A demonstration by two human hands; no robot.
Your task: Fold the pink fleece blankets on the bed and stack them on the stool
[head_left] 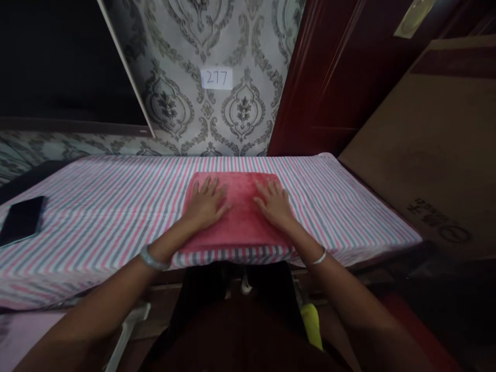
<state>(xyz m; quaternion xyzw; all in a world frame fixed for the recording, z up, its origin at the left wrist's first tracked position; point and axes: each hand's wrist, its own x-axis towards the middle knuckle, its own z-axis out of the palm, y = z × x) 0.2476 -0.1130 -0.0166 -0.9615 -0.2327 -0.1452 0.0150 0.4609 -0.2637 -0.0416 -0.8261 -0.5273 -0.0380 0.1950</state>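
A red cloth [240, 222], folded or laid out as a flat rectangle, lies near the front edge of a table with a striped cover [127, 196]. My left hand [205, 204] rests flat on the cloth's left side, its fingers spread. On the right side of the same cloth lies my right hand [274, 204], palm down with fingers apart. Neither hand grips anything. Whether the cloth has several layers I cannot tell.
A dark phone [23, 219] lies at the table's left end. Behind stand a patterned wall with a paper marked 277 [217, 78], a black screen [65, 62] and a dark red door [325, 77]. A large cardboard box [434, 139] stands at the right.
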